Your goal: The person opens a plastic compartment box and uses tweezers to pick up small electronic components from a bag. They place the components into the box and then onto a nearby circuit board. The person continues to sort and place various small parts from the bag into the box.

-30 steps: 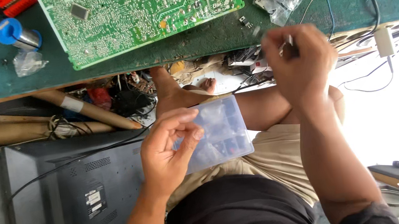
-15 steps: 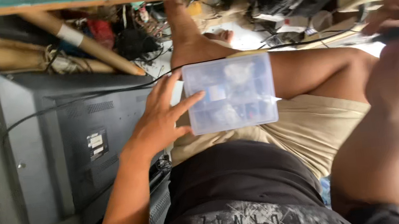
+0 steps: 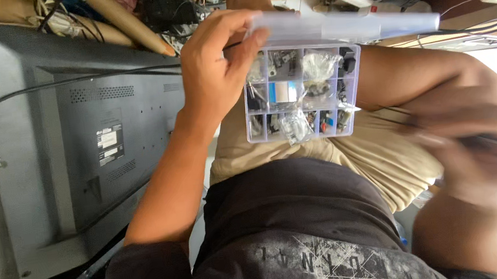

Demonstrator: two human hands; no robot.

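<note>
Left hand (image 3: 213,73) grip on open parts box (image 3: 300,93), right hand (image 3: 482,139) blurred

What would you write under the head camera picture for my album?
Left hand holds an open clear parts box; blurred right hand grips a thin tool.

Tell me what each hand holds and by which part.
The left hand grips the clear compartment box at its left edge, by the opened lid. The blurred right hand holds a thin tool; grip unclear.

The left hand (image 3: 212,67) is raised with its fingers (image 3: 246,46) curled in a grip. The right hand (image 3: 474,133) is blurred, its fingers closed.
</note>
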